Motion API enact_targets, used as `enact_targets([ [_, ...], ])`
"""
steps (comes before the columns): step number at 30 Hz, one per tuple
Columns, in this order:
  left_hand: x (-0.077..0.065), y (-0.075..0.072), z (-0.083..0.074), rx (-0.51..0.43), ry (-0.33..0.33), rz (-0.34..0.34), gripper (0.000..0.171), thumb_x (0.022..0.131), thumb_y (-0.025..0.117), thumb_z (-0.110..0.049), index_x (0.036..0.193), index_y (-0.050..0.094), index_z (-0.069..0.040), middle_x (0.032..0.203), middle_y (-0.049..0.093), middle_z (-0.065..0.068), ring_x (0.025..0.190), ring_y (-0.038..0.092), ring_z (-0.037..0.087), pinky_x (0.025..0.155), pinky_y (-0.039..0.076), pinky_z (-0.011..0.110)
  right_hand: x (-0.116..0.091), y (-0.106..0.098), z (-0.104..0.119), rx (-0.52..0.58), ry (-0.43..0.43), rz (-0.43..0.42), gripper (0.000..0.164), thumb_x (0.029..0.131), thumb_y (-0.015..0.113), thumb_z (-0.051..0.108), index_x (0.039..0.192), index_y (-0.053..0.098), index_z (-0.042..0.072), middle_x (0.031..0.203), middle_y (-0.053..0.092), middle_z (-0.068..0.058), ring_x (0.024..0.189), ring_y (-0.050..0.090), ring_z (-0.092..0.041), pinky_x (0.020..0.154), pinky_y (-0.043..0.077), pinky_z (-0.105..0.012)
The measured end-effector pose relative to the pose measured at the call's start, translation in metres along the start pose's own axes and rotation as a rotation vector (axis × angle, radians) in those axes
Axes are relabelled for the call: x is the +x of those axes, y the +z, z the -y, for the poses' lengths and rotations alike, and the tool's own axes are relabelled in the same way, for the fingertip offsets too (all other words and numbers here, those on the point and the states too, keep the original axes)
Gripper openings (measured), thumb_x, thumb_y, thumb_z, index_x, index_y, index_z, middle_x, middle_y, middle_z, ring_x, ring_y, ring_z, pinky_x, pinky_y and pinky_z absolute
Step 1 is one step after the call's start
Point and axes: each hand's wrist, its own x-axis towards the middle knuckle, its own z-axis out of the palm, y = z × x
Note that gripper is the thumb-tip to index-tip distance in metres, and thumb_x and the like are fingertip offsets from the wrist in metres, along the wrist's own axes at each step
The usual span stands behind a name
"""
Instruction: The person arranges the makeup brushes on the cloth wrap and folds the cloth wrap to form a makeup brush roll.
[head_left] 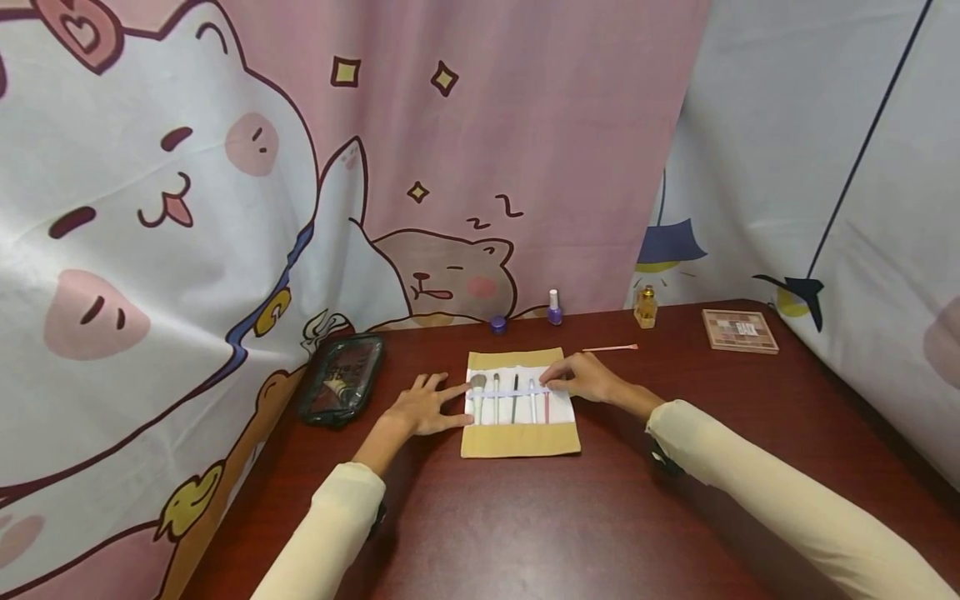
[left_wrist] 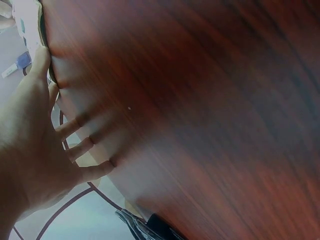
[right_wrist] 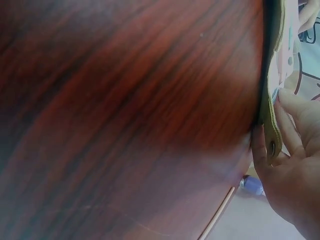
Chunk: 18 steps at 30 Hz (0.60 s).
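Observation:
A brush roll [head_left: 521,442], white inside with tan top and bottom borders, lies unfolded on the table. Several makeup brushes [head_left: 514,400] stand side by side under its pale band. My left hand [head_left: 426,407] rests with fingers spread at the roll's left edge, thumb and index fingertips right at the cloth. Over the right part of the roll, my right hand [head_left: 583,377] pinches at the upper part of a pink-handled makeup brush [head_left: 547,408], hiding its head. In the right wrist view, the right hand's fingers [right_wrist: 295,120] bend around the roll's edge.
Behind the roll stand a small purple jar [head_left: 498,324], a purple nail polish bottle [head_left: 554,310] and a golden perfume bottle [head_left: 646,307]. A thin brush [head_left: 611,347] lies right of the roll. An eyeshadow palette [head_left: 740,331] is far right; a dark clear-topped pouch [head_left: 342,379] is left.

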Motion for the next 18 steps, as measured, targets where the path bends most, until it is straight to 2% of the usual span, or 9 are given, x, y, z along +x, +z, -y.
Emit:
enact_targets([
  [5, 0.002, 0.003, 0.002, -0.001, 0.004, -0.009, 0.079, 0.092, 0.046, -0.082, 0.161, 0.031, -0.047, 0.168, 0.027, 0.012, 0.153, 0.024, 0.04, 0.107, 0.041, 0.065, -0.001, -0.001, 0.002, -0.011, 0.003, 0.004, 0.013, 0.094, 0.077, 0.009, 0.106, 0.082, 0.011, 0.104, 0.079, 0.0, 0.085, 0.063, -0.012, 0.077, 0.051, -0.03],
  [10, 0.002, 0.003, 0.003, 0.0, 0.004, 0.004, 0.081, 0.091, 0.045, -0.084, 0.162, 0.029, -0.048, 0.168, 0.026, 0.011, 0.153, 0.023, 0.039, 0.107, 0.041, 0.064, -0.003, -0.006, 0.002, 0.019, 0.009, 0.003, 0.015, 0.095, 0.076, 0.009, 0.109, 0.081, 0.007, 0.107, 0.079, -0.004, 0.096, 0.07, -0.018, 0.086, 0.057, -0.042],
  [13, 0.001, 0.002, 0.002, -0.004, 0.002, 0.002, 0.08, 0.092, 0.046, -0.083, 0.162, 0.03, -0.048, 0.168, 0.027, 0.012, 0.152, 0.023, 0.039, 0.107, 0.041, 0.065, -0.003, -0.01, 0.0, 0.029, 0.033, -0.011, 0.016, 0.095, 0.075, 0.008, 0.111, 0.081, 0.005, 0.11, 0.078, -0.007, 0.105, 0.072, -0.025, 0.093, 0.056, -0.049],
  [18, -0.002, -0.001, 0.0, -0.003, 0.006, 0.001, 0.079, 0.093, 0.046, -0.081, 0.162, 0.031, -0.046, 0.168, 0.027, 0.013, 0.153, 0.024, 0.04, 0.107, 0.041, 0.065, -0.005, -0.022, -0.007, 0.029, 0.073, -0.048, 0.019, 0.095, 0.075, 0.005, 0.113, 0.079, 0.002, 0.112, 0.077, -0.012, 0.108, 0.072, -0.032, 0.092, 0.056, -0.052],
])
